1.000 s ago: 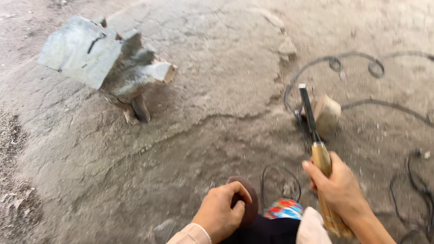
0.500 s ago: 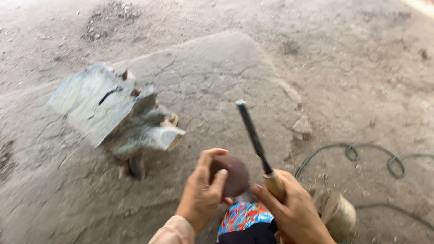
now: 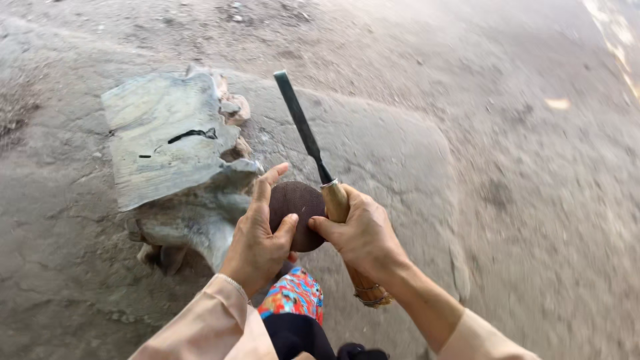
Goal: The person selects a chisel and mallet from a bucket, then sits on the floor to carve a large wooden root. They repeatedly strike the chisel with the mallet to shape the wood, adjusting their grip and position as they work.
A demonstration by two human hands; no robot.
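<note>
Chisel (image 3: 303, 130) | right hand (image 3: 360, 233) clamps handle | left hand (image 3: 257, 237) grips disc (image 3: 297, 213) (touching handle)

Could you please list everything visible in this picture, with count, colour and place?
Chisel: one, dark steel blade with a tan wooden handle, centre, blade pointing up and away, held in the right hand.
Round disc: one, dark brown, centre, held in the left hand beside the chisel handle.
Wood slab: one, grey-green, rough-edged, left of centre on the ground.
Ground: dusty grey-brown, cracked, all around.
Patterned cloth: one, red, blue and orange, bottom centre.
Left hand: one, pale sleeve, grip on the disc.
Right hand: one, grip around the chisel handle.
</note>
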